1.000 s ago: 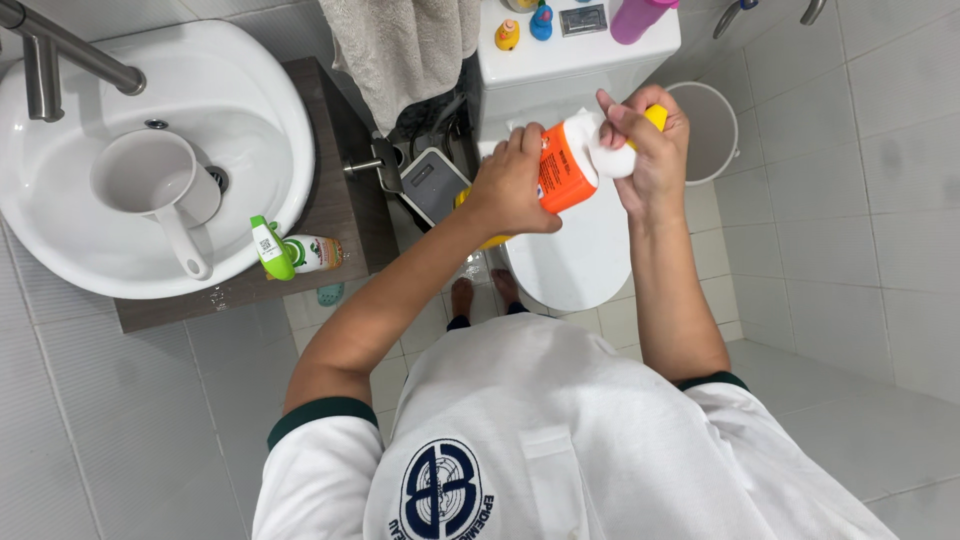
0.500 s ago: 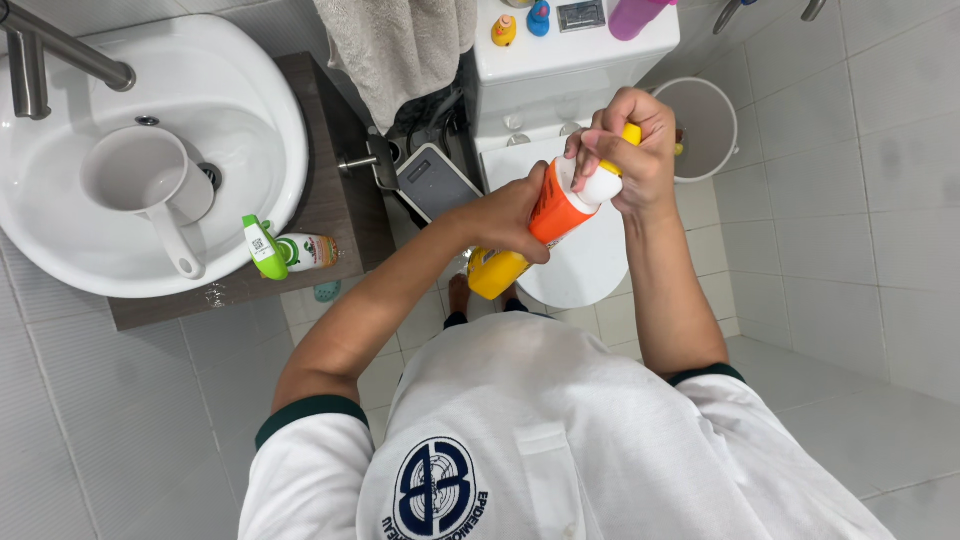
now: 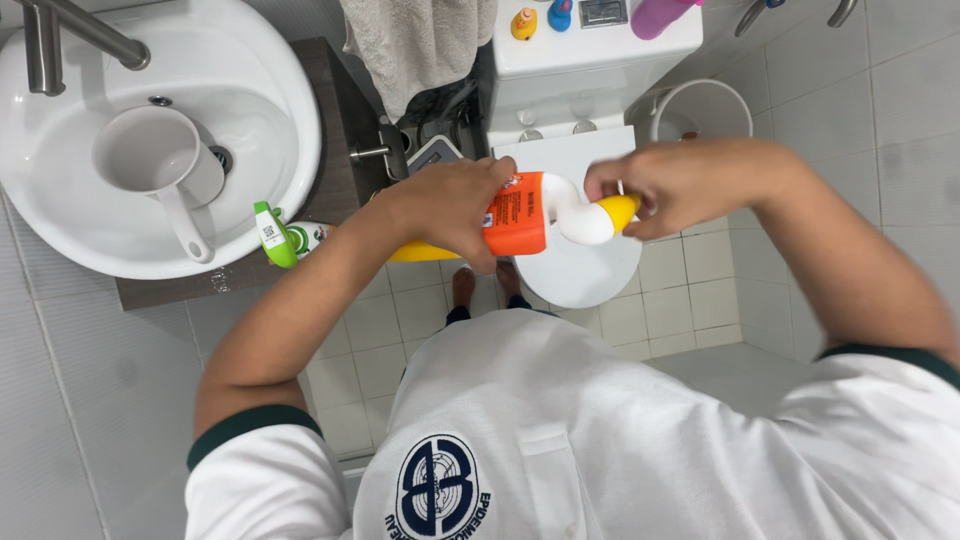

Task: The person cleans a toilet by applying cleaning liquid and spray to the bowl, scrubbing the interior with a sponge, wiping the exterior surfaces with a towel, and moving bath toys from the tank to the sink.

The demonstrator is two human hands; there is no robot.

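Observation:
I hold a toilet-cleaner bottle (image 3: 520, 218) level in front of me, above the shut white toilet lid (image 3: 580, 270). It has a yellow base, an orange label, a bent white neck and a yellow cap. My left hand (image 3: 450, 205) wraps around the bottle's body. My right hand (image 3: 665, 185) pinches the yellow cap (image 3: 617, 211) at the tip of the neck. My bare feet show on the tiled floor below the bottle.
A white basin (image 3: 290, 120) with a white scoop cup (image 3: 160, 160) stands at the left on a dark counter. A green-capped tube (image 3: 285, 240) lies beside it. Small bottles and a pink cup stand on the white cistern (image 3: 590, 50). A white bin (image 3: 700, 110) sits right of the toilet.
The bottle has swung from tilted upright to lying level, neck to the right. My right arm has lifted and moved out to the right, fingers still on the cap.

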